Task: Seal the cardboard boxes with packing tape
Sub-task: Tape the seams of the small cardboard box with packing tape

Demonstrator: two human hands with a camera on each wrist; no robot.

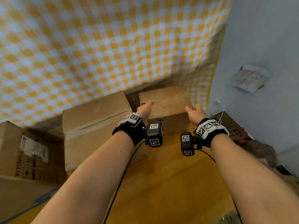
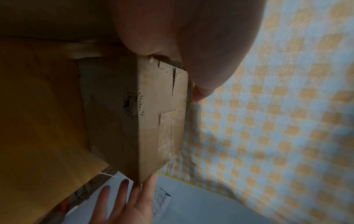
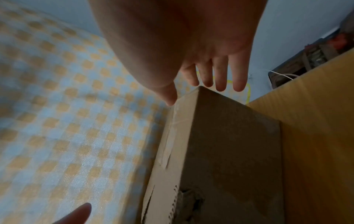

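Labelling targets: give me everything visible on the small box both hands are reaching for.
The small box is plain brown cardboard, closed, standing flat on the wooden table against the checked cloth, right of a bigger box. Clear tape partly covers its top seam; a torn, perforated hole marks one side. The left hand and right hand flank its upper corners, fingers straight; contact is unclear.

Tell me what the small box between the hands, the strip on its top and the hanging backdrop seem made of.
Small box: brown corrugated cardboard, matte, with scuffed edges and a torn hole. Strip: clear glossy plastic tape, probably, since it shines and wrinkles. Backdrop: woven cloth, apparently; yellow-white check with a visible weave.
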